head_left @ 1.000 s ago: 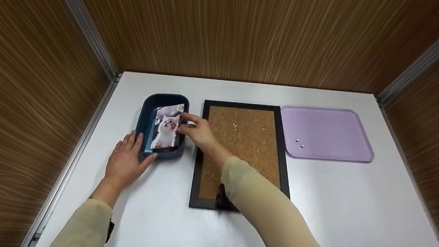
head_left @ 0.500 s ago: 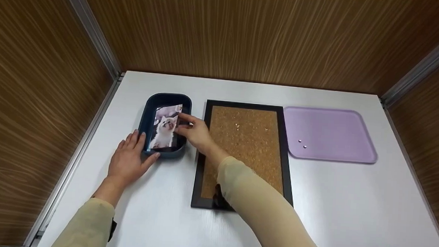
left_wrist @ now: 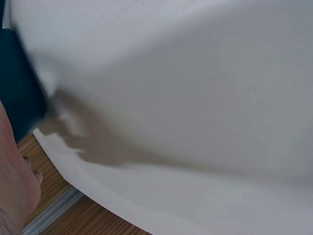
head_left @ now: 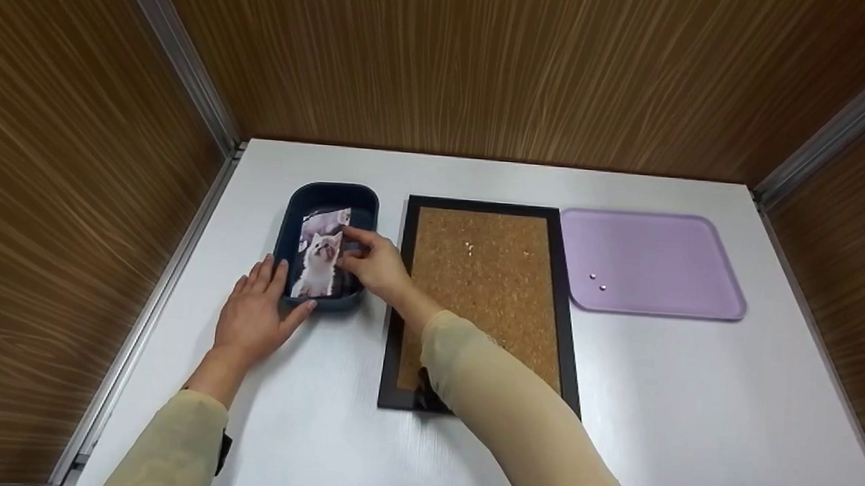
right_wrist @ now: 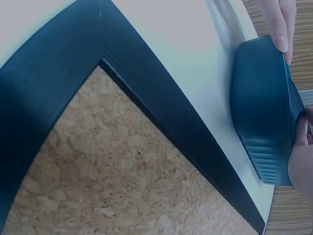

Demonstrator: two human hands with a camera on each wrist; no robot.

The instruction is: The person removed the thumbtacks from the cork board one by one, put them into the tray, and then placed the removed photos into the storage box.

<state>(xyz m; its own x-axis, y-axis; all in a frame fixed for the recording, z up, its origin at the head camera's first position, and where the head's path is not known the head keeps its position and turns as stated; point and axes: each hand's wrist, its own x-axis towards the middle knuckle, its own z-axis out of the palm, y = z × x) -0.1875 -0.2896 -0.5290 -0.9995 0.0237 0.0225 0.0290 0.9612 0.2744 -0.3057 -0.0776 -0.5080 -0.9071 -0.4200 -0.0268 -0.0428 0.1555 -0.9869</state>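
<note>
A dark blue tray (head_left: 331,190) sits on the white table, left of a black-framed cork board (head_left: 485,290). Inside the tray a cat photo (head_left: 316,259) stands tilted on its edge. My right hand (head_left: 358,257) reaches over the board's left frame and pinches the photo's right edge. My left hand (head_left: 275,288) lies flat on the table, its straight fingers and thumb touching the tray's near left corner. In the right wrist view the tray (right_wrist: 264,122) shows past the board's frame (right_wrist: 161,112), with a left fingertip (right_wrist: 279,24) on its wall.
A lilac tray (head_left: 647,239) with two small pins (head_left: 598,282) lies right of the cork board. Two more pale pins (head_left: 467,245) sit on the cork. Wood-grain walls close in the table (head_left: 305,414) on three sides.
My right hand has shifted a little left and pushed the cat photo further into the tray, standing it steeper. The left hand has stayed at the tray's corner.
</note>
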